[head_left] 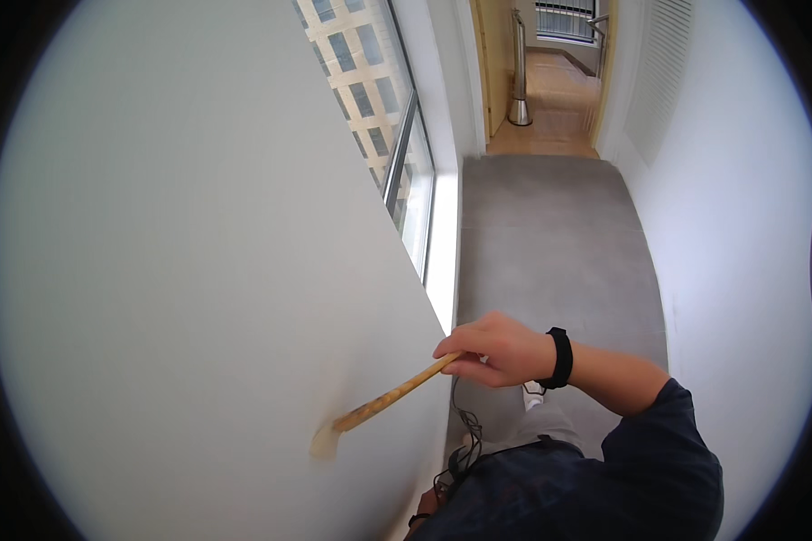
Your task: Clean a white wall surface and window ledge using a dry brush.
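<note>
My right hand (496, 349), with a black band at its wrist, is closed around the end of a long wooden-handled brush (391, 397). The handle slants down to the left, and its pale bristle head (325, 441) is at the white wall (198, 270). The bristles look blurred, so I cannot tell how firmly they press. Low in the picture, beside my dark shirt, only a sliver of my left hand and wrist (429, 502) shows, also with a black band. Its fingers are hidden.
Beyond the wall's edge is a window (410, 171). A grey floor (550, 243) runs ahead to a doorway with a metal post (520, 81) and wooden flooring. A white wall (722, 225) stands on the right. Dark cables (469, 419) hang at my waist.
</note>
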Motion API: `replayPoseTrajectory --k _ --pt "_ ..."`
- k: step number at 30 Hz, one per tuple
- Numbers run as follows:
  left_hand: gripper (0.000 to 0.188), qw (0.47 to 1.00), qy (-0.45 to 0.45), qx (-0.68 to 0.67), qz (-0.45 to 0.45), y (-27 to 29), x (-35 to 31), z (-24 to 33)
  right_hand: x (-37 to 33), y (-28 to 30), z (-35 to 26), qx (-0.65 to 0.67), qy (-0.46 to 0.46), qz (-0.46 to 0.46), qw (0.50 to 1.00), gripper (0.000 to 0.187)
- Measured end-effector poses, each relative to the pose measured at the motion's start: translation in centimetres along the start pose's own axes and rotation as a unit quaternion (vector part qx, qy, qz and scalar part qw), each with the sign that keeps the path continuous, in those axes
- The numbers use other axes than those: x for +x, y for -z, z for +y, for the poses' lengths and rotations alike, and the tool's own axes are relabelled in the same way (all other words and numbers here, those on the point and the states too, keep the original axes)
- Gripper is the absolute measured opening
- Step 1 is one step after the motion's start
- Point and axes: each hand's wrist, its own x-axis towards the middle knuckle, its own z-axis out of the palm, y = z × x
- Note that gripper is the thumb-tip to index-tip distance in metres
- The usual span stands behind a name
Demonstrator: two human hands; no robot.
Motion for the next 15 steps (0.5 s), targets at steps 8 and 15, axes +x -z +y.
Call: replayPoseTrajectory --k 8,15 --pt "0.036 0.993 0.087 -0.075 0.04 -1.1 5.4 8.0 3.6 6.9 12.8 0.021 -0.052 0.062 0.997 0.014" --pt "0.038 0.974 0.158 -0.148 0.06 -7.0 5.1 16.1 5.4 11.3 17.8 0.182 -0.108 -0.008 0.977 0.014"
